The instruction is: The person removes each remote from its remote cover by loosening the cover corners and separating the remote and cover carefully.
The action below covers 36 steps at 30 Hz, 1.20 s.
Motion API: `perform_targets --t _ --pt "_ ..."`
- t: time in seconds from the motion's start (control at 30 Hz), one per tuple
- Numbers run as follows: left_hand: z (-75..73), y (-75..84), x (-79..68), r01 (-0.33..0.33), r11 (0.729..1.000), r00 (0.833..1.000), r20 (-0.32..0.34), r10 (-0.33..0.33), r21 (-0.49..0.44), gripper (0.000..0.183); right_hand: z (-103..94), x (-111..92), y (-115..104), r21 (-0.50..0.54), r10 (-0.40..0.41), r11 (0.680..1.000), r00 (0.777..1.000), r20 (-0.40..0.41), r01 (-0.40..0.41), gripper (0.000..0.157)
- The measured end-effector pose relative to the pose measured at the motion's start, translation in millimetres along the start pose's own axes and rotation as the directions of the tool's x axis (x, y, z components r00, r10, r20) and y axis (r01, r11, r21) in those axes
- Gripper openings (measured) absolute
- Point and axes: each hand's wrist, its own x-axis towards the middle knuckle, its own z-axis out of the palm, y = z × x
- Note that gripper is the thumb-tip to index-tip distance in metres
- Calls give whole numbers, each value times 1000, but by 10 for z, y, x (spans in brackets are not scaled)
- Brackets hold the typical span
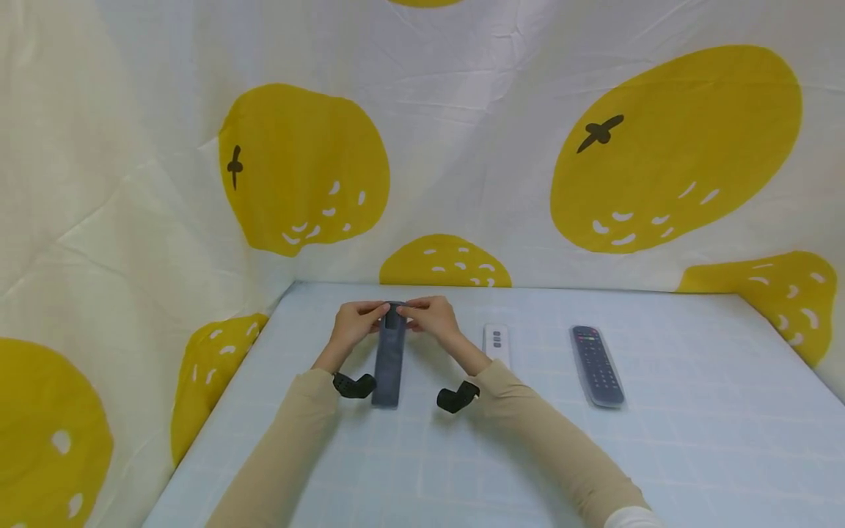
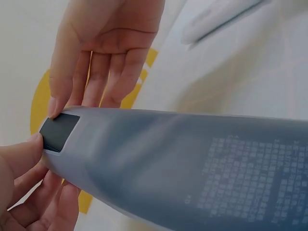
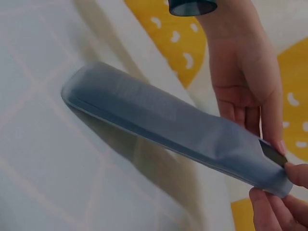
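A dark remote control [image 1: 388, 370] in a translucent bluish sleeve is held between both hands, its back with small print [image 2: 250, 178] facing up. A rectangular cutout [image 2: 60, 132] near its far end shows the bare dark casing. My left hand [image 1: 351, 325] pinches the left side of that end, thumb on top beside the cutout. From the right, my right hand [image 1: 432, 317] pinches the same end, its thumb also at the cutout. The long body slopes back toward me, casting a shadow on the table in the right wrist view.
A white remote [image 1: 497, 339] lies right of my right hand, partly hidden by the forearm. Farther right, a dark remote with many buttons [image 1: 598, 367] lies in a clear cover. The pale checked tabletop [image 1: 409, 469] meets a curtain with yellow fruit prints [image 1: 462, 183] at back and sides.
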Motion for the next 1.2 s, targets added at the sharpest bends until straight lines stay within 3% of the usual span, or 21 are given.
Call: perform_targets --t 0.17,0.33,0.7,0.9,1.2 --pt "10 43 -36 -93 994 996 -10 94 63 34 -38 -31 -32 -11 -37 999 999 14 37 30" --pt "7 94 -69 -199 963 980 14 200 182 31 -63 -49 -55 -7 -59 998 998 12 59 26" --pt "-41 112 -85 -248 944 969 50 243 220 29 -65 -48 -71 -89 -142 986 989 34 144 24" --pt "-33 132 -99 -240 948 970 12 243 211 30 -37 -68 -81 -136 -201 971 980 -10 198 25" --pt "-25 207 -120 -283 911 953 -17 302 299 27 -28 -70 -117 -183 -285 944 958 -33 274 23"
